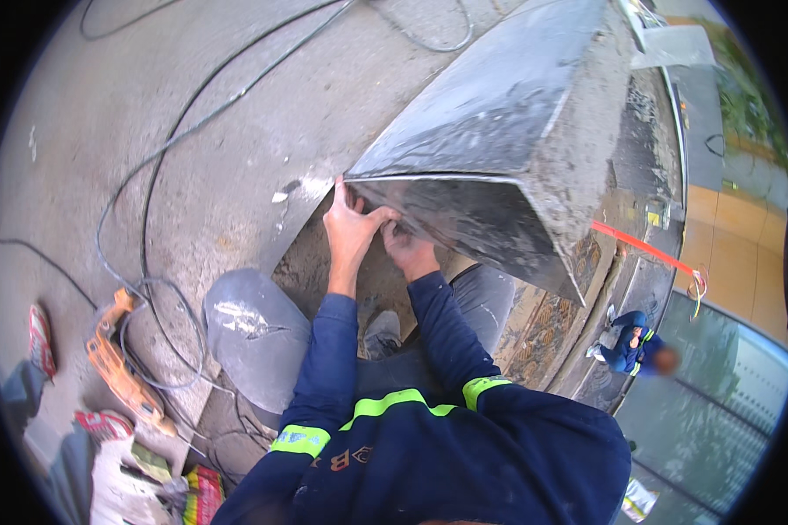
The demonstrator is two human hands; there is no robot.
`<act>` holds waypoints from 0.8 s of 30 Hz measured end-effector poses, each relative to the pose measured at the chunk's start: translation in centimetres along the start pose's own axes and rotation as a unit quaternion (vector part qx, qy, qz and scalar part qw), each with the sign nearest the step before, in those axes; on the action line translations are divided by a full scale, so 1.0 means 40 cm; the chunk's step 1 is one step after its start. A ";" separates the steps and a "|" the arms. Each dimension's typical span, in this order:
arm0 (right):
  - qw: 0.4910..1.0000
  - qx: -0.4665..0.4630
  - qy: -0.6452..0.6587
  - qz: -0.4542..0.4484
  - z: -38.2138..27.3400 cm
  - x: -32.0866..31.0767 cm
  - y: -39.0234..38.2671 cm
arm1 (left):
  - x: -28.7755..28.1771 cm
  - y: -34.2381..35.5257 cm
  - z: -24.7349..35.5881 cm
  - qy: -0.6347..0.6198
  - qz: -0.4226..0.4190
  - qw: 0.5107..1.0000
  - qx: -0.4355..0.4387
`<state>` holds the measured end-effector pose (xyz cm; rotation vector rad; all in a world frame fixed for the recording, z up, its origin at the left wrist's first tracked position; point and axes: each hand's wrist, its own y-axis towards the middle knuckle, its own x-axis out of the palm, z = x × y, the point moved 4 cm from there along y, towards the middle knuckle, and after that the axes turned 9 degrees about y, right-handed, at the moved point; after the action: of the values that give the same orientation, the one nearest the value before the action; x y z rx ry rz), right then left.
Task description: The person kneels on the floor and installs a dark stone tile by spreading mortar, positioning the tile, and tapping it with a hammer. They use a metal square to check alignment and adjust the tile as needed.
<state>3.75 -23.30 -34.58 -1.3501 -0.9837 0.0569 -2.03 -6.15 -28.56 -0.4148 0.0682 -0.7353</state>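
Observation:
A large angled grey panel [464, 122] with a dark, dusty underside [473, 214] lies across the upper middle, over an opening [311, 267] in the concrete. My left hand [350, 232] grips the panel's near left corner, index finger raised along the edge and thumb reaching right. Just right of it, my right hand [407, 249] is closed, fingers curled against the underside near my left thumb; whether they hold anything small is hidden. My bent knees in dusty grey trousers [254, 324] are either side of my forearms.
An orange power tool [118, 367] lies left among dark cables [158, 166]. Another person's red shoes [42, 341] are at the far left, near bags [201, 494]. A seated co-worker [630, 346] is at the right, beside a ledge and glass [709, 385]. A red bar [643, 245] sticks out right.

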 end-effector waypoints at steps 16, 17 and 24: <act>0.824 -0.419 -0.381 0.020 -0.256 0.227 -0.541 | 0.007 0.001 0.012 -0.040 -0.037 0.997 0.057; 0.715 -0.563 -0.415 -0.014 -0.306 0.351 -0.618 | 0.005 0.001 0.012 -0.049 -0.033 0.997 0.058; 0.647 -0.303 -0.443 -0.542 -0.064 0.786 -0.950 | -0.014 -0.005 0.017 0.063 -0.011 0.997 0.044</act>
<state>6.14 -18.46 14.52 -1.0317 -2.7384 -0.6437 -2.44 -5.70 -27.91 -0.2860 0.1500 -0.7822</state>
